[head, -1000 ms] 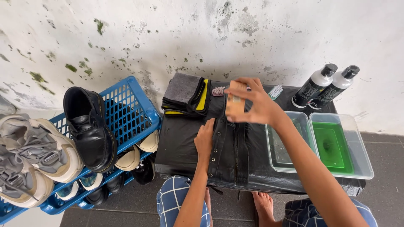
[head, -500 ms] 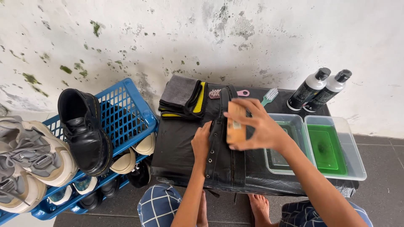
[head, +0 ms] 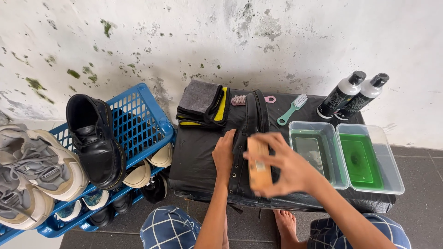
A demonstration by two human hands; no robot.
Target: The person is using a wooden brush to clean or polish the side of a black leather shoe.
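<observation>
black boot (head: 251, 138): lying on side on black-covered table (head: 198, 161), shaft toward wall. wooden brush (head: 259, 163) now lower along boot than a second ago, drawn from shaft end toward near edge (a stroke along leather, brushing under way). right hand (head: 286, 168) closed round brush, pressed on boot. left hand (head: 224, 154) flat against boot's left flank, steadying. boot directly under both hands; two clear tubs (head: 344, 154) just right.

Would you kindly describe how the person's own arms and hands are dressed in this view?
Both forearms are bare, with no sleeves in view. The left hand and the right hand wear no gloves, and no rings, watch or bracelets are visible. Lower in the frame, dark blue clothing with a thin white check covers the knees.
</observation>
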